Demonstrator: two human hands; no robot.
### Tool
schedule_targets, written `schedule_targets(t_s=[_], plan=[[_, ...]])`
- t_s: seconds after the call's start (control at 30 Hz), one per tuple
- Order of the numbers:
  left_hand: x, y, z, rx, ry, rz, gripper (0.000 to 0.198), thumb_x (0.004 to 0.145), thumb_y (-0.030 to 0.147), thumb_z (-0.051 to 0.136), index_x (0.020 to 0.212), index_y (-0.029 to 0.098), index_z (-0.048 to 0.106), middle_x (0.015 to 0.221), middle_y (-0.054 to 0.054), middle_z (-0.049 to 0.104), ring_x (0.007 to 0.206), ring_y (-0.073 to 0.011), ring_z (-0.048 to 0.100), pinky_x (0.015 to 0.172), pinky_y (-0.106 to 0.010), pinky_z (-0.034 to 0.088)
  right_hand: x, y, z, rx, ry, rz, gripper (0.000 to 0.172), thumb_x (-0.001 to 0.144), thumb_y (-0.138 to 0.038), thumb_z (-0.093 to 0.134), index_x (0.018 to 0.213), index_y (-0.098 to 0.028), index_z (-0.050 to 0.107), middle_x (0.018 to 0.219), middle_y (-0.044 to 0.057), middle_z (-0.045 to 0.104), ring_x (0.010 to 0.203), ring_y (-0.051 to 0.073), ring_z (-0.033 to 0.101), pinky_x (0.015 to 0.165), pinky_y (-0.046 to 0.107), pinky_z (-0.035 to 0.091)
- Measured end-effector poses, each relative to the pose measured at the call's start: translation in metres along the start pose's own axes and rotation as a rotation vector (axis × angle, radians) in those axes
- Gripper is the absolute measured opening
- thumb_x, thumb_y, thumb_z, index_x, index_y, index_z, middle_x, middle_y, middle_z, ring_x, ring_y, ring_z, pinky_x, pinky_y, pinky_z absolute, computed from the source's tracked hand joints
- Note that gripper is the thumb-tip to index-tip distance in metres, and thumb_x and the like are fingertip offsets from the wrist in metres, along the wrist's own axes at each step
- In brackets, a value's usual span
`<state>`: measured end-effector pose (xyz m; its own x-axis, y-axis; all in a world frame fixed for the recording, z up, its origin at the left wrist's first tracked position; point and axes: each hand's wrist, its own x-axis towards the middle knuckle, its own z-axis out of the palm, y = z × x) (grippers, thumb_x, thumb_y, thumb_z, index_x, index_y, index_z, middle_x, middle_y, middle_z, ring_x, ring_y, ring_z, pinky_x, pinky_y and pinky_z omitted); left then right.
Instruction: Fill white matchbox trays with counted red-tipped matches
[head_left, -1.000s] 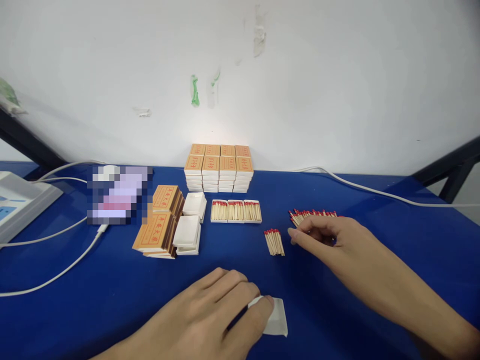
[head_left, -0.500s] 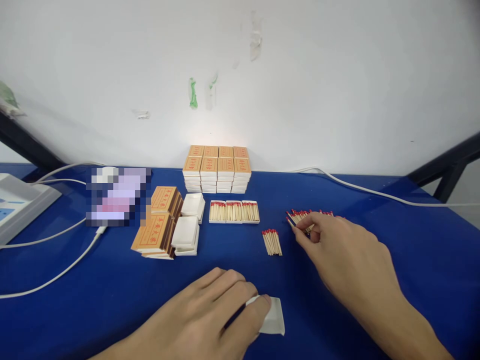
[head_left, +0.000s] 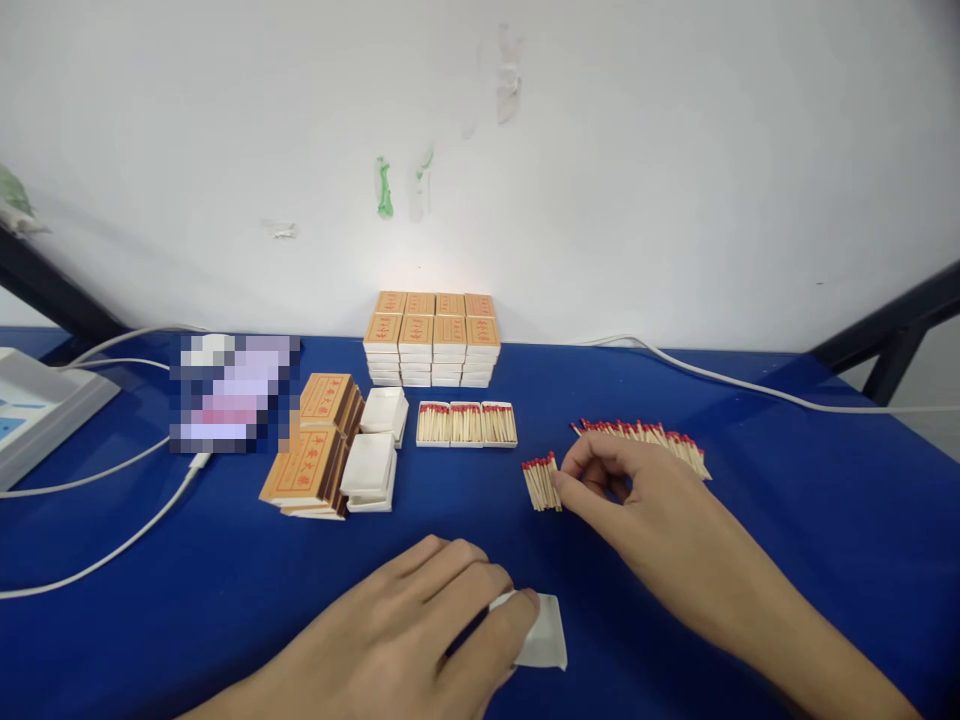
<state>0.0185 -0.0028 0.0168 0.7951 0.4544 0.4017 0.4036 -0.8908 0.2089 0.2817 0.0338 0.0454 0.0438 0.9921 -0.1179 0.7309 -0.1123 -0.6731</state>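
White tray (head_left: 547, 637) in grip of left hand (head_left: 412, 625), match (head_left: 553, 462) (red-tipped) in pinch of right hand (head_left: 651, 512)

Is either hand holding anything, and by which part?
The left hand holds a white tray by its left side. The right hand is at the right edge of the small group of matches; whether it pinches one is unclear.
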Motion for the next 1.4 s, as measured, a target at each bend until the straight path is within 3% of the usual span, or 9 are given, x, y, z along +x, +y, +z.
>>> schedule_targets(t_s=[0.57,0.9,1.03,1.2,1.4], plan=[[0.002,0.0,-0.001,0.002,0.007,-0.004,0.027,0.11,0.004,0.057,0.132,0.011,0.072,0.112,-0.009,0.079,0.105,-0.0275,0.08,0.098,-0.045,0.072,0.001,0.003,0.004,-0.096,0.046,-0.036,0.031,0.097,-0.051,0.062,0.076,-0.028,0.065,0.061,-0.004,0.051,0.06,0.018,0.048,0.059,0.035,0.034],[0.003,0.0,-0.001,0.009,0.005,-0.011,0.026,0.112,0.006,0.057,0.132,0.012,0.072,0.112,-0.008,0.079,0.106,-0.0266,0.079,0.099,-0.044,0.071,0.002,0.0,0.007,-0.14,0.07,-0.028,0.038,0.097,-0.058,0.063,0.072,-0.028,0.064,0.059,-0.003,0.052,0.058,0.018,0.047,0.059,0.036,0.033],[0.002,0.0,-0.001,0.002,-0.005,-0.002,0.028,0.112,0.005,0.055,0.133,0.011,0.072,0.111,-0.008,0.079,0.106,-0.0261,0.08,0.099,-0.044,0.071,0.003,0.004,-0.002,-0.154,0.081,0.007,0.041,0.098,-0.062,0.06,0.074,-0.029,0.066,0.061,-0.001,0.058,0.06,0.021,0.053,0.059,0.037,0.038],[0.0,0.0,-0.001,0.009,0.02,0.0,0.026,0.113,0.006,0.054,0.131,0.012,0.072,0.109,-0.009,0.079,0.106,-0.0256,0.08,0.1,-0.042,0.071,0.008,0.011,-0.012,-0.323,0.257,0.14,0.038,0.101,-0.065,0.06,0.09,-0.032,0.076,0.075,0.005,0.072,0.069,0.029,0.064,0.063,0.041,0.041],[0.001,0.001,-0.003,0.014,0.01,0.0,0.029,0.11,0.003,0.055,0.131,0.012,0.072,0.11,-0.008,0.079,0.108,-0.0259,0.081,0.102,-0.042,0.07,0.01,0.012,-0.003,-0.528,0.285,0.11,0.023,0.106,-0.046,0.065,0.099,-0.03,0.08,0.095,0.011,0.081,0.093,0.039,0.07,0.064,0.04,0.034]])
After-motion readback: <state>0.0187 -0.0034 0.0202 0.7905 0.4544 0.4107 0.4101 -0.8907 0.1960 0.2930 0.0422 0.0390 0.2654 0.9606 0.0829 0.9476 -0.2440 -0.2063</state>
